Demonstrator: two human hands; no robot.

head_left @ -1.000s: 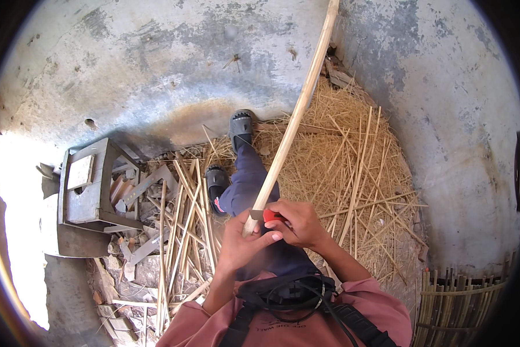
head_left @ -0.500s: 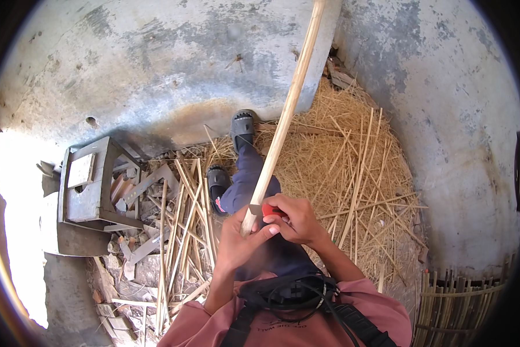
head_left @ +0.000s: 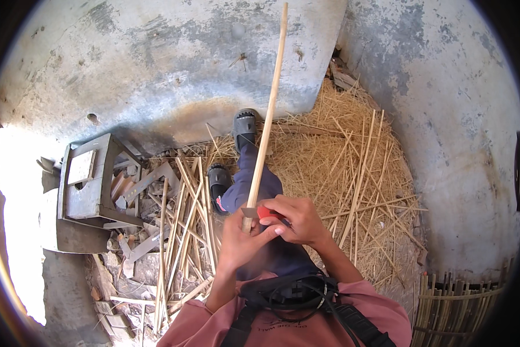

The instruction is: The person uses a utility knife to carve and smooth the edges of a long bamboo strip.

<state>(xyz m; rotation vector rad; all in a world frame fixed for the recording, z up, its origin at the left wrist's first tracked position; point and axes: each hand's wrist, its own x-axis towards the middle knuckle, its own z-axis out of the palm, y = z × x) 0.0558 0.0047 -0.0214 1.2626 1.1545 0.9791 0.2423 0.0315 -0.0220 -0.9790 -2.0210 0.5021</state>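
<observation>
"How are the arms set?"

"They angle inward, the left forearm [head_left: 221, 289] rising steeply, the right forearm [head_left: 338, 259] slanting more, up toward the left."

"And the hands?"

"Close together, both gripping. The left hand [head_left: 234, 240] stretches its thumb [head_left: 267, 235] toward the right hand [head_left: 301, 221], whose fingers [head_left: 287, 207] are curled in."

"Do they touch?"

"The thumb's tip looks very near; contact I can't tell."

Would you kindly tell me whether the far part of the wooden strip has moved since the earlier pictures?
Yes, to the left: the wooden strip now passes left of the small dark mark on the wall; one second ago it passed right.
</observation>
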